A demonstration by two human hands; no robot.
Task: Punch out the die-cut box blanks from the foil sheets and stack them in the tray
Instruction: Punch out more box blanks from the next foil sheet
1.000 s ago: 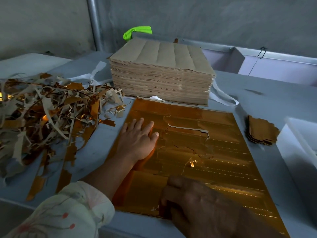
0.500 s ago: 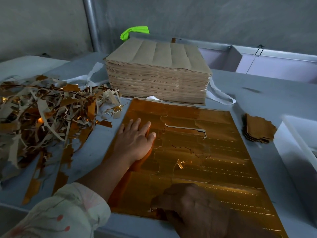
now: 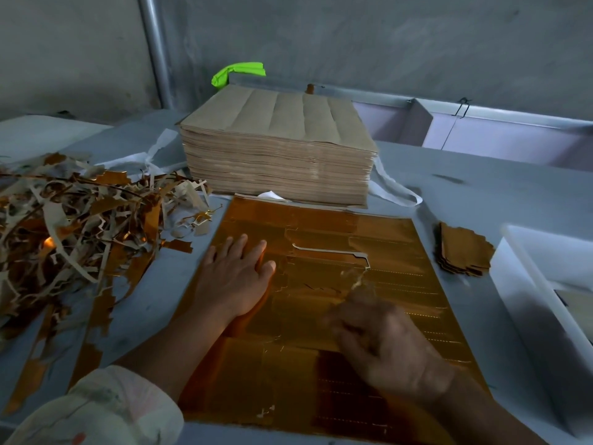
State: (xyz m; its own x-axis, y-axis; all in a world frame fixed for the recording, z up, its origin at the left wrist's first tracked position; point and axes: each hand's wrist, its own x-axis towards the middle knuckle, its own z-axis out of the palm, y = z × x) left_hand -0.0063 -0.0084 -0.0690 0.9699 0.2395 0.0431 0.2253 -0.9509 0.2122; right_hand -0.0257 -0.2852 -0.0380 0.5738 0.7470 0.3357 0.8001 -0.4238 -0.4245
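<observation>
Well, I judge the step in hand to be stripping waste from around the die-cut shapes, so what matters most is holding the sheet (image 3: 321,216) dead flat while the other hand tears. My left hand (image 3: 236,277) lies palm down on the sheet's left side. Its fingers are straight and close together, pointing away from me, with the thumb out toward the middle. The forearm comes in from the lower left, and the sleeve (image 3: 106,409) ends short of the wrist. This hand presses and grips nothing. I'd want its weight just beside the cut line being worked, so the foil neither buckles nor rips across a flap.

My right hand (image 3: 385,345) is over the sheet's near right half, back upward, fingers curled toward a sliver (image 3: 356,282) of waste that stands up near the middle. It is blurred, so I cannot tell whether the fingertips have the sliver pinched or are only at it. If they have it, the pull should run low and along the cut, not straight up, easing off at the little nicks.

The sheet lies on the tabletop (image 3: 449,194) in front of me, its shapes not yet out, with one cut edge (image 3: 330,252) showing pale past the middle. A small stack of blanks (image 3: 462,252) sits on the tabletop just right of the sheet, beside the tray (image 3: 529,284) and not in it. The scrap pile (image 3: 73,226) lies to the left.
</observation>
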